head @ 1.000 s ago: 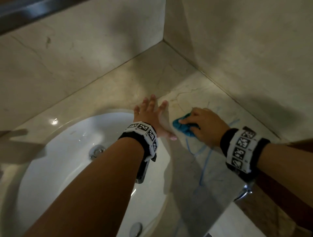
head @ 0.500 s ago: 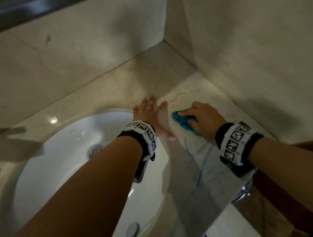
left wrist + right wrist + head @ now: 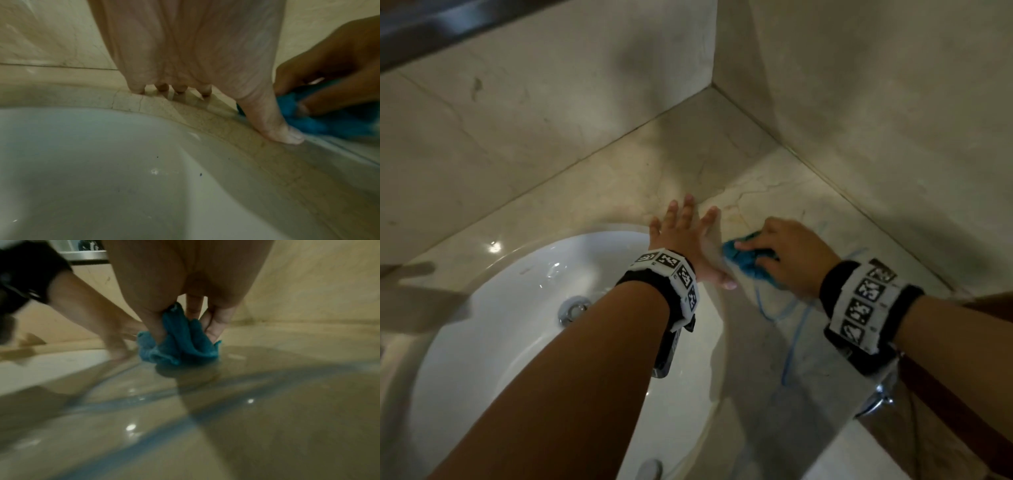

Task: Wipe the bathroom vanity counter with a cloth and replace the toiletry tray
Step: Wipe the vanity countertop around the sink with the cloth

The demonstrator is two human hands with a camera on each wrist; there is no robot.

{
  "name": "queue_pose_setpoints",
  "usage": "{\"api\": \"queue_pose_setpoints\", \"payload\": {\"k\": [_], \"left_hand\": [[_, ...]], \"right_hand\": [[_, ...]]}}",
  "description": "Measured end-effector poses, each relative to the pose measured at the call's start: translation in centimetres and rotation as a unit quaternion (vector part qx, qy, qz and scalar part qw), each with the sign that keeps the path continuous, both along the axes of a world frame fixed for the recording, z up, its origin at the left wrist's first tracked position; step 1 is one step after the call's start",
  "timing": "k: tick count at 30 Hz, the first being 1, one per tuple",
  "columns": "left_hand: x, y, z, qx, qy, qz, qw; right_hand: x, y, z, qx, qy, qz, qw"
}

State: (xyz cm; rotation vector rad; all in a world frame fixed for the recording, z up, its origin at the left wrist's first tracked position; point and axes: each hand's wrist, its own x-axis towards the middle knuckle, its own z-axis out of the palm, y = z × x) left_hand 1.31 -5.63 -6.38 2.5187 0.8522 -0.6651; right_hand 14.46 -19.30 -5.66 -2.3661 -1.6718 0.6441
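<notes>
My right hand grips a bunched blue cloth and presses it onto the beige marble counter just right of the sink. In the right wrist view the cloth is wadded between thumb and fingers, touching the wet stone. My left hand lies flat with spread fingers on the counter at the basin's back right rim; its thumb nearly touches the cloth. The left wrist view shows the fingertips and thumb planted on the stone, cloth beside the thumb. No toiletry tray is in view.
A white oval basin with a chrome drain fills the lower left. Marble walls meet in a corner behind the counter. Thin blue streaks mark the wet stone near my right wrist. A chrome fitting sits at the counter's front edge.
My right hand has slid the cloth slightly toward the back and left, closer to the left thumb. The left hand has stayed planted on the counter.
</notes>
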Motion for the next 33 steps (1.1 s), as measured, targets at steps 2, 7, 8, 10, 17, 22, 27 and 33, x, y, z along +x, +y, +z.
{"api": "queue_pose_setpoints", "payload": {"k": [2,7,8,10,17,22,27,33], "left_hand": [[0.0,0.0,0.1,0.009,0.006,-0.004,1.0],[0.1,-0.1,0.2,0.014,0.012,-0.005,1.0],[0.0,-0.1,0.2,0.013,0.009,-0.004,1.0],[0.1,-0.2,0.3,0.011,0.007,-0.002,1.0],[0.1,-0.3,0.5,0.018,0.023,-0.003,1.0],[0.1,-0.2,0.5,0.018,0.024,-0.003,1.0],[0.1,-0.2,0.4,0.014,0.019,-0.003,1.0],[0.1,-0.3,0.4,0.019,0.025,-0.001,0.999]], "right_hand": [[3.3,1.1,-0.7,0.031,-0.003,-0.101,0.994],[4.8,1.5,-1.2,0.018,-0.02,-0.25,0.968],[3.4,1.1,-1.2,0.017,-0.008,-0.226,0.974],[0.2,-0.1,-1.0,0.021,0.006,-0.139,0.99],[5.8,0.1,-1.5,0.03,0.001,-0.159,0.987],[6.4,-1.5,-1.5,0.032,-0.033,-0.278,0.959],[1.2,-3.2,-0.9,0.015,0.006,-0.105,0.994],[7.8,-0.6,-1.0,0.031,-0.031,-0.252,0.967]]}}
